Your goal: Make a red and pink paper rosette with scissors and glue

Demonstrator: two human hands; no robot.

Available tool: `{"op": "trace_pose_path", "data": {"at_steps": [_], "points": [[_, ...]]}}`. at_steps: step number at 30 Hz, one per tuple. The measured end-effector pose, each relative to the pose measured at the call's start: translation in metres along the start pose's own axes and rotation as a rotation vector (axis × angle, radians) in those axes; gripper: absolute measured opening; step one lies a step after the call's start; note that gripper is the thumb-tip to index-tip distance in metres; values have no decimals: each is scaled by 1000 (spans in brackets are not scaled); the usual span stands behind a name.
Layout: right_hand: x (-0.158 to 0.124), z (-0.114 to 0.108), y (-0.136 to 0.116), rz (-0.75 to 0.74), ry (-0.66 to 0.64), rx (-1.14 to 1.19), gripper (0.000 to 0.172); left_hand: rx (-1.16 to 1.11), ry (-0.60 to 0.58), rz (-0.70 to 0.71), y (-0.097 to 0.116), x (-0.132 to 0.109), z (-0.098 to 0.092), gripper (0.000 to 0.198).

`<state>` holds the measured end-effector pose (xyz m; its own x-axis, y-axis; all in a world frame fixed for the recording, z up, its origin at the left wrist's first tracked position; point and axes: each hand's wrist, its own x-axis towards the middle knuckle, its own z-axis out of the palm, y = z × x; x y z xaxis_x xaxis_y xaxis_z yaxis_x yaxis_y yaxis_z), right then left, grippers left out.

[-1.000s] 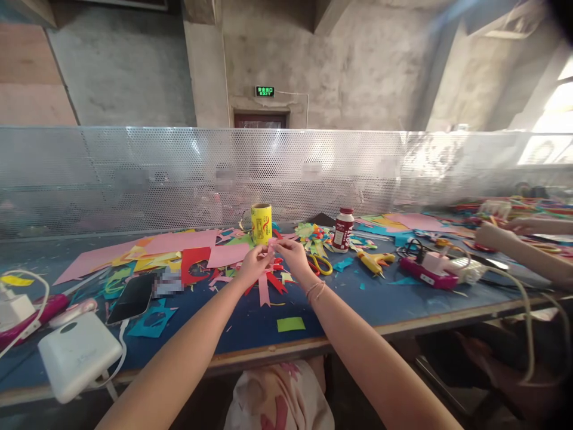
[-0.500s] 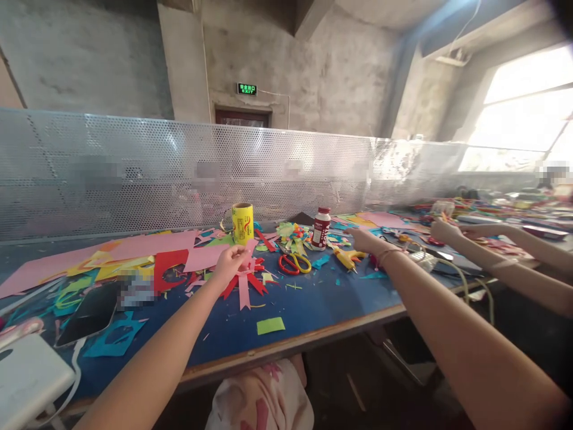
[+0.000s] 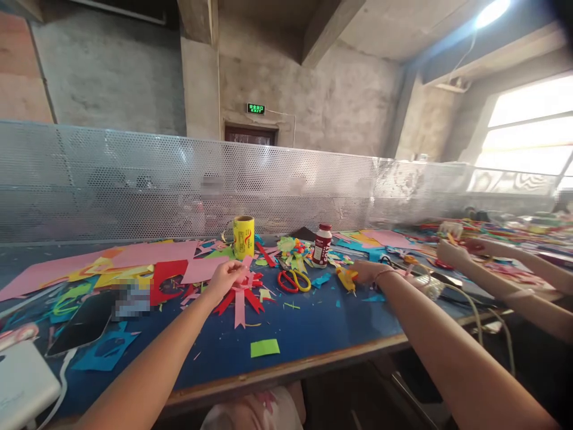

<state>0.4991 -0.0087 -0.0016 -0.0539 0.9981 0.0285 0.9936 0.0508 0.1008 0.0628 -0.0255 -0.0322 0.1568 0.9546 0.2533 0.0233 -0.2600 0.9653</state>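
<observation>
My left hand [image 3: 226,279] is closed, pinching a pink paper strip [image 3: 245,270] between thumb and fingers. Below it lies a paper piece with red strips [image 3: 253,298] and a notched pink tail [image 3: 240,310]. My right hand [image 3: 367,272] has its fingers around the handle end of a yellow glue gun [image 3: 346,278], whose nozzle points toward the table's near edge; the fingertips are partly hidden. Between the hands are scissors [image 3: 301,281] with one red and one yellow handle. A green paper rectangle [image 3: 265,348] rests near the front edge.
Behind stand a yellow tape roll [image 3: 244,237] and a dark red bottle [image 3: 321,246]. Paper scraps cover the left side, around a phone [image 3: 83,321] and a white device [image 3: 27,382]. Another person's hands [image 3: 454,255] work at the right. A perforated metal screen [image 3: 277,185] borders the back.
My right hand has come down from beyond the glue gun onto its handle end. My left hand still pinches the pink strip. The camera view has tilted up slightly.
</observation>
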Motion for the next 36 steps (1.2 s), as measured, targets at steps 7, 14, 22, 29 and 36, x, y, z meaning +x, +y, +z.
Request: {"op": "trace_pose_path", "data": {"at_steps": [7, 14, 22, 29, 36], "points": [[-24, -26, 4, 29, 7, -143, 42, 8, -24, -5, -4, 2, 0, 42], [-50, -50, -18, 224, 305, -180, 39, -14, -7, 43, 1, 0, -2, 41], [-40, -44, -109, 305, 609, 310, 50, 0, -15, 68, 0, 0, -3, 41], [-17, 3, -200, 299, 708, 722, 38, -12, -56, 15, -4, 3, -1, 44], [-13, 30, -206, 200, 668, 674, 31, 46, -113, -11, -3, 1, 3, 35]]}}
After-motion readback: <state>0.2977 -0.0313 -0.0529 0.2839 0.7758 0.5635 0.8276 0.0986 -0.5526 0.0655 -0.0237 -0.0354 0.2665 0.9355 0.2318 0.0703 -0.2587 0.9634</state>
